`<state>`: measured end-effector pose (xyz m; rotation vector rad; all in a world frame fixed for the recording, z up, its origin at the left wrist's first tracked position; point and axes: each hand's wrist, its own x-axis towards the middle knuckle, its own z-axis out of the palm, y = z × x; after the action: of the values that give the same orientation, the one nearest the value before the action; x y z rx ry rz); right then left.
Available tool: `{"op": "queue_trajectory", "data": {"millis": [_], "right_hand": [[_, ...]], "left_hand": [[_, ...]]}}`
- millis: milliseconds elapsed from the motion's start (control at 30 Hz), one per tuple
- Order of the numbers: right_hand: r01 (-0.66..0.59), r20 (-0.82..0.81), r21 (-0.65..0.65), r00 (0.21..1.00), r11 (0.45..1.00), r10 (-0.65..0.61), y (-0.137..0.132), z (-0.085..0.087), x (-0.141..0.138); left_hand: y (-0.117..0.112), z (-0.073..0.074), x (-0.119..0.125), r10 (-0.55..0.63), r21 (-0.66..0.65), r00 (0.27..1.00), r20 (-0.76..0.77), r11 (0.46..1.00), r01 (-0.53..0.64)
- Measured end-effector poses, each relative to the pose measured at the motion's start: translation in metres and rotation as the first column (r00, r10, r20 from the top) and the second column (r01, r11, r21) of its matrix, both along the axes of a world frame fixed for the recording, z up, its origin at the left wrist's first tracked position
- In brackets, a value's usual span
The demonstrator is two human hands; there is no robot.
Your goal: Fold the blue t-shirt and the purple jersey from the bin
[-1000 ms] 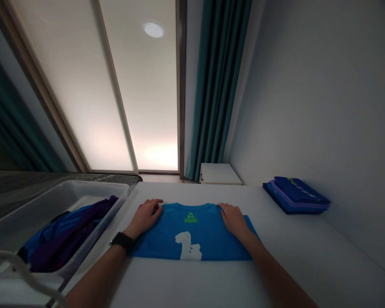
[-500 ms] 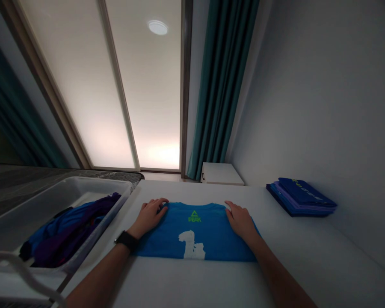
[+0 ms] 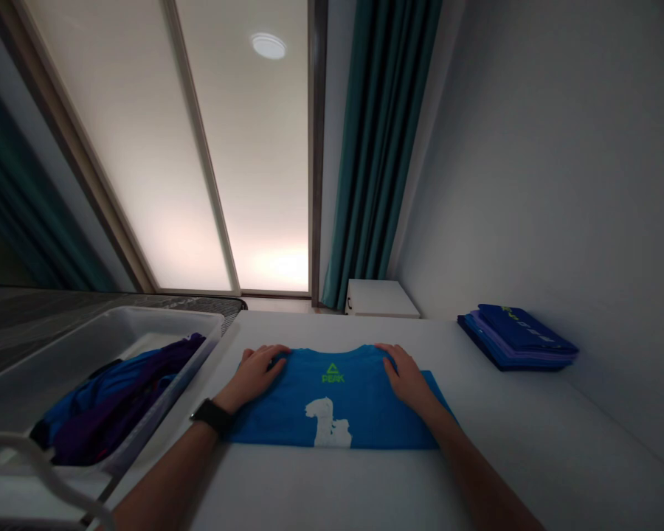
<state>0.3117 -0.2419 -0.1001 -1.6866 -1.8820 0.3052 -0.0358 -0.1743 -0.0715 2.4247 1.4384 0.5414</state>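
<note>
A blue T-shirt (image 3: pixel 288 402) lies on the white table, folded into a wide flat shape with its collar edge away from me. A green PEAK logo and a white printed figure show on it. My left hand (image 3: pixel 255 375) rests on its left shoulder, thumb apart from the fingers, with a dark watch (image 3: pixel 213 417) on the wrist. On the right shoulder lies my right hand (image 3: pixel 405 377), fingers stretched to the collar edge and thumb on the cloth. Both hands look open. The undersides of the fingertips are hidden.
A translucent plastic bin (image 3: pixel 169 316) with crumpled blue and purple clothes (image 3: pixel 116 391) stands left of the table (image 3: pixel 321 487). At the right, by the wall, sits a stack of folded clothes (image 3: pixel 517 339). A white cabinet (image 3: pixel 381 296) stands beyond the far edge.
My right hand has shifted slightly left along the collar edge, uncovering more blue cloth at the right. The left hand stays on the left shoulder. The view has moved slightly.
</note>
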Motion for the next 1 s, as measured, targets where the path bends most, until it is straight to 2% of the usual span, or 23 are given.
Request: {"op": "queue_trajectory", "data": {"millis": [67,200,367,500,633,833,900,1000], "right_hand": [[0.008,-0.041,0.012,0.999,1.0,-0.008,0.0,0.001,0.001],[-0.01,-0.027,-0.11,1.0,0.994,0.007,-0.001,-0.001,0.003],[-0.003,-0.177,-0.045,0.984,0.999,-0.005,-0.007,0.009,0.004],[0.001,-0.249,-0.08,0.968,0.997,-0.021,-0.022,0.027,0.007],[0.006,-0.202,-0.107,0.979,0.994,-0.028,-0.037,0.038,0.01],[0.015,-0.107,-0.052,0.994,0.999,-0.02,-0.058,0.026,0.011],[-0.003,-0.117,-0.042,0.993,0.999,-0.002,-0.069,0.022,0.011],[-0.052,-0.175,-0.055,0.984,0.997,0.041,-0.085,0.019,0.013]], "left_hand": [[0.002,-0.001,-0.001,0.009,-0.021,1.0,0.017,1.0,-0.009],[0.006,-0.001,-0.004,0.016,-0.122,0.994,0.104,0.992,-0.004],[0.0,0.008,-0.01,0.049,-0.163,0.961,0.273,0.987,-0.004],[-0.01,0.018,-0.015,0.048,-0.156,0.963,0.263,0.988,-0.007],[-0.018,0.025,-0.015,-0.018,-0.054,0.981,0.194,0.998,0.029],[-0.031,0.031,-0.024,-0.085,0.071,0.993,0.077,0.994,0.08],[-0.041,0.032,-0.03,-0.106,0.058,0.991,0.078,0.993,0.102],[-0.056,0.035,-0.039,-0.135,-0.043,0.981,0.139,0.989,0.142]]}}
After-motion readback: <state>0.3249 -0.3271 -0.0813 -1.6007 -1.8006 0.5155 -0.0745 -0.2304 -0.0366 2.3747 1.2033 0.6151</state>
